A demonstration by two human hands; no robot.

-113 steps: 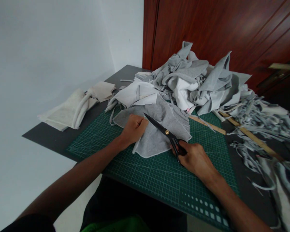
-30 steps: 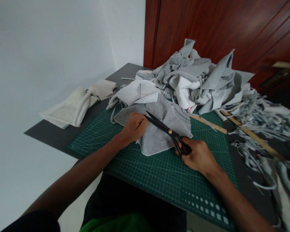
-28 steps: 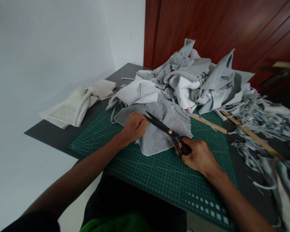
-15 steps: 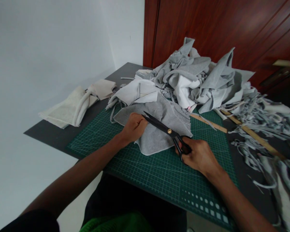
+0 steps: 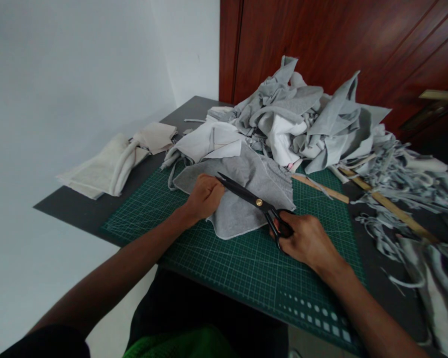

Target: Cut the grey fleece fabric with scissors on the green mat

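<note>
A piece of grey fabric (image 5: 242, 214) lies on the green cutting mat (image 5: 224, 268). My left hand (image 5: 205, 196) is closed on the fabric near its left side, fingers bunched so that the gripped part is hidden. In my right hand (image 5: 306, 238) are black scissors (image 5: 259, 202) with a brass pivot, fingers through the handle loops. Their blades look closed, or nearly so, and reach across the fabric, the tips close beside my left fingers.
Grey and white cloth pieces (image 5: 294, 114) are heaped at the back. Cream folded cloths (image 5: 100, 169) lie at the left. Thin fabric strips (image 5: 399, 169) are piled at the right, by a long wooden ruler (image 5: 399, 216). A shorter wooden strip (image 5: 321, 189) rests on the mat.
The whole view has shifted slightly. Both hands, the scissors and the fabric keep nearly the same positions relative to one another.
</note>
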